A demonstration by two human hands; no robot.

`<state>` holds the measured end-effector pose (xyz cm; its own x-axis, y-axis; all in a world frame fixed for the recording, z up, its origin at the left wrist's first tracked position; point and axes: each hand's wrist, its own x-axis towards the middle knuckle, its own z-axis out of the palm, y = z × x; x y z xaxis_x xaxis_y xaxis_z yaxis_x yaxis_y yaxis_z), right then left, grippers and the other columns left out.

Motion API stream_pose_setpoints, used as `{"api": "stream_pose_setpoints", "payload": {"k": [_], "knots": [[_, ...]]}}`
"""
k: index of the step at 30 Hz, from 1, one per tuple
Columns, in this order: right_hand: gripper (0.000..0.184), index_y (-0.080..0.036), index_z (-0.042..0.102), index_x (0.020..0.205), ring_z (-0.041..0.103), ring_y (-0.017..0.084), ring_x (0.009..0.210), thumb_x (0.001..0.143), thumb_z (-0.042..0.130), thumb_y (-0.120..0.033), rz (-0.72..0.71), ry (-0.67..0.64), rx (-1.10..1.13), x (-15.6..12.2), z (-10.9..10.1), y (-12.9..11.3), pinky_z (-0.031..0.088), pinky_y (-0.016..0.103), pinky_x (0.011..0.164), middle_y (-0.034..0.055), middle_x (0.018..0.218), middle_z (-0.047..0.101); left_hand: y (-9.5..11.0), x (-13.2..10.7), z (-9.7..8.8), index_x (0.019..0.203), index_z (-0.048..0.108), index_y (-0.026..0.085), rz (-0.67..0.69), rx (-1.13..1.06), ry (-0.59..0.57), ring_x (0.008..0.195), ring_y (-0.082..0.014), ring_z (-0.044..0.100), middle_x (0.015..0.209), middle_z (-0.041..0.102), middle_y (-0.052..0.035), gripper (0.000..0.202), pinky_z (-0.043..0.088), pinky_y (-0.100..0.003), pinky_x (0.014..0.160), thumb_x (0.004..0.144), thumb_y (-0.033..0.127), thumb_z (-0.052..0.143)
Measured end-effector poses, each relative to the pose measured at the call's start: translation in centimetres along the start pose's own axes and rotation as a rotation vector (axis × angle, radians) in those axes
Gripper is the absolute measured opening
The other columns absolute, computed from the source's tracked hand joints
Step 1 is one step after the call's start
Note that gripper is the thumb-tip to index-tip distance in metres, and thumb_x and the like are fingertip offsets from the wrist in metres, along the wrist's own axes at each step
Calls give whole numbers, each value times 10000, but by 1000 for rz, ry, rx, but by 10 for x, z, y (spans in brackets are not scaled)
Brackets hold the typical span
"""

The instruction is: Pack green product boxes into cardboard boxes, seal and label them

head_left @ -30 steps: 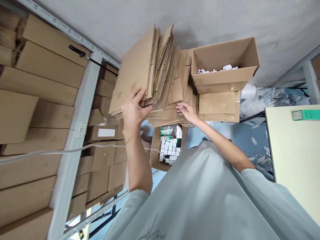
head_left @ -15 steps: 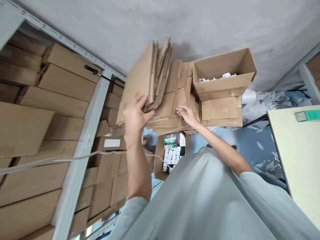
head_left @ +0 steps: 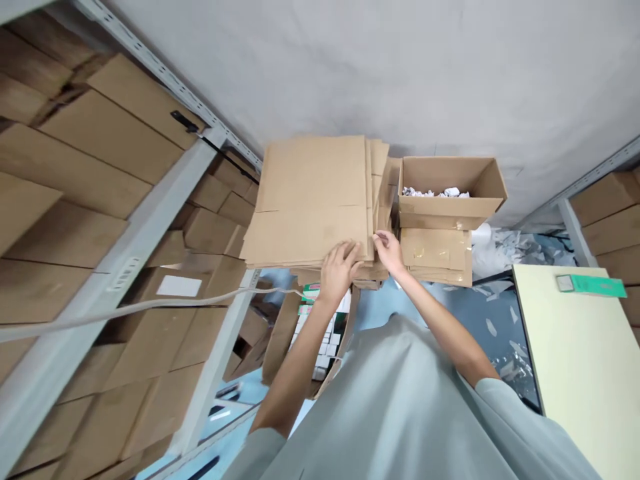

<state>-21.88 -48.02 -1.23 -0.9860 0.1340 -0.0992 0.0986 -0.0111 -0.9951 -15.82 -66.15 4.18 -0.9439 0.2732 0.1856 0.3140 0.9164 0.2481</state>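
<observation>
A stack of flattened cardboard boxes [head_left: 315, 180] lies against the wall, its top sheet flat with a crease across it. My left hand [head_left: 341, 270] rests on the stack's front edge near the right corner, fingers stretched over the top sheet. Beside it, my right hand [head_left: 389, 253] has its fingers bent together at the stack's right edge, seemingly on a sheet there; the fingertips are partly hidden. To the right stands an open cardboard box [head_left: 450, 212] with crumpled white paper inside, above more flattened cardboard [head_left: 435, 253].
Below the stack, an open carton [head_left: 280, 340] holds small white and green boxes. Shelves of cartons [head_left: 85, 180] rise on the left, with a pale cable [head_left: 165, 303] crossing in front. A cream table [head_left: 570, 353] with a green box [head_left: 593, 285] stands right.
The tilted upper sheets have come down flat onto the stack. My left hand has moved right and down to the front edge; my right hand stays by the right edge. The view has shifted.
</observation>
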Motion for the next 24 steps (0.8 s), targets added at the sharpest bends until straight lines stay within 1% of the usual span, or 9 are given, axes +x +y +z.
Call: {"api": "stream_pose_setpoints", "payload": {"k": [4,7,9,11,15,18,21,23,24], "knots": [[373,-203,761,1209,746,286,1252,1000,689,-504,-124,0,-133,0,0,-12,605,422,1123,167,1335,753,-4,3,-1,1520,743,244,16,-67,79,1524,-374,610,1594,692,-185,469,471,-550,1297,1064,351,716],[339,-211,776,1183,727,306,1220,987,705,-479,-151,-40,-263,1,2,-20,593,455,1114,154,1267,764,-11,4,-5,1486,765,254,9,-94,114,1502,-368,624,1576,710,-165,443,488,-538,1278,1057,364,734],[307,-217,788,1128,713,317,1174,957,747,-469,-152,-18,-363,1,3,-24,559,492,1152,138,1178,772,-14,2,-5,1479,770,253,20,-97,116,1480,-362,643,1562,724,-159,435,510,-525,1255,1060,363,734],[289,-220,789,1093,699,318,1134,937,772,-463,-160,26,-435,2,4,-26,540,504,1162,125,1115,767,-14,-1,-3,1468,777,243,42,-90,114,1447,-356,672,1540,742,-154,411,531,-511,1230,1075,342,711],[251,-210,787,1068,704,299,1082,971,709,-427,-198,62,-473,2,4,-31,554,459,1105,116,1063,771,-7,-9,8,1413,808,249,92,-67,147,1406,-338,709,1484,782,-136,347,550,-492,1205,1112,304,644],[279,-214,788,1024,734,275,998,981,713,-479,-160,23,-456,2,3,-37,576,411,1035,90,986,797,-5,-14,18,1358,831,253,135,-45,217,1396,-322,719,1458,797,-128,323,571,-469,1166,1122,254,610],[295,-233,782,996,764,254,921,969,736,-523,-88,5,-447,4,5,-44,593,368,944,65,955,826,-9,-13,25,1300,843,227,156,-50,281,1252,-284,782,1293,854,-133,343,599,-428,1084,1119,166,558],[279,-247,775,965,781,254,916,946,764,-525,-56,12,-468,6,6,-47,596,352,916,57,946,835,-11,-8,26,1278,841,211,146,-73,327,1210,-276,792,1227,863,-139,331,589,-435,1106,1120,177,553],[268,-251,774,959,787,255,925,935,775,-517,-50,15,-482,7,6,-48,597,349,913,55,948,838,-11,-5,25,1302,830,201,133,-84,351,1258,-290,778,1273,851,-152,315,570,-458,1152,1121,217,573]]}}
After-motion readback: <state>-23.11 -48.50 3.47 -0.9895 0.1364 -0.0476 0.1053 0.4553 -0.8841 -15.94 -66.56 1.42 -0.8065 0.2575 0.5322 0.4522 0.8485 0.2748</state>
